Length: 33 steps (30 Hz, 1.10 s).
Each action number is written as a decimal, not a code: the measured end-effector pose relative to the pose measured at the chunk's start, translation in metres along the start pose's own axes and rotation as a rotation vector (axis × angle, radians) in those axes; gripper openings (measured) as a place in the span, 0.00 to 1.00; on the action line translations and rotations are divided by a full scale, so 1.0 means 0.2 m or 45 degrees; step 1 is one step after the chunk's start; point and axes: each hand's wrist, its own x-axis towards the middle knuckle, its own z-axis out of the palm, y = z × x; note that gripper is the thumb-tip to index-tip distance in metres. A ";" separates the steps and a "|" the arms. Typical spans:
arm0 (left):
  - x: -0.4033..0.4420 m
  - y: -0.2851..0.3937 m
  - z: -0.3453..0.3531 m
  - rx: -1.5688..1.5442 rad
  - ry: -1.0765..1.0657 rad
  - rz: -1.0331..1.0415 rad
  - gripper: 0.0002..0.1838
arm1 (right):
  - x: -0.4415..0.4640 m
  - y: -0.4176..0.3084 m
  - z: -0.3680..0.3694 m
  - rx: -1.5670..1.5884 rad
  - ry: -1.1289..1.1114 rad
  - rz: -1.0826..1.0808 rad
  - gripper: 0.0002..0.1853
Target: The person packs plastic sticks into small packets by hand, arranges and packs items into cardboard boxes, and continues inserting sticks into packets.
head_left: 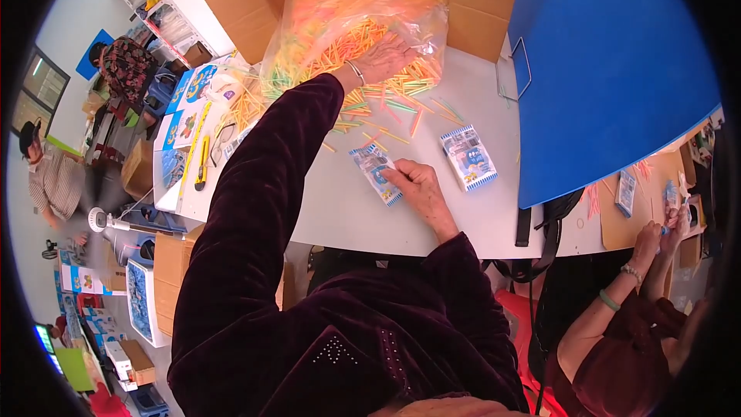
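Observation:
My left hand (384,59) reaches to the far side of the table and rests on a heap of thin coloured straw-like sticks (356,42), its fingers stretched over them. These sticks spill from the mouth of a large clear plastic bag (424,19). Closer to me, my right hand (423,194) is closed on a small blue and white printed packet (373,171), thumb on top, just above the table. To the right of that hand lies a thicker blue and white pack (470,157). Loose sticks are scattered between the bag and the packets.
An open cardboard box (482,4) stands around the bag. A blue panel (610,69) rises on the right. On the left lie a yellow cutter (202,164), glasses (222,141) and printed boxes (181,120). A co-worker's hands (665,233) handle something blue at the lower right.

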 end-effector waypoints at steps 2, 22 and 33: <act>-0.02 -0.01 -0.01 0.071 0.012 0.082 0.20 | 0.00 0.00 0.00 -0.046 0.008 -0.027 0.09; -0.47 -0.62 -0.40 0.902 -0.438 -0.227 0.28 | 0.00 0.00 -0.01 0.017 -0.041 0.069 0.09; -0.66 -0.40 -0.43 0.706 -0.722 -0.170 0.13 | 0.00 -0.03 0.01 0.005 -0.012 0.030 0.12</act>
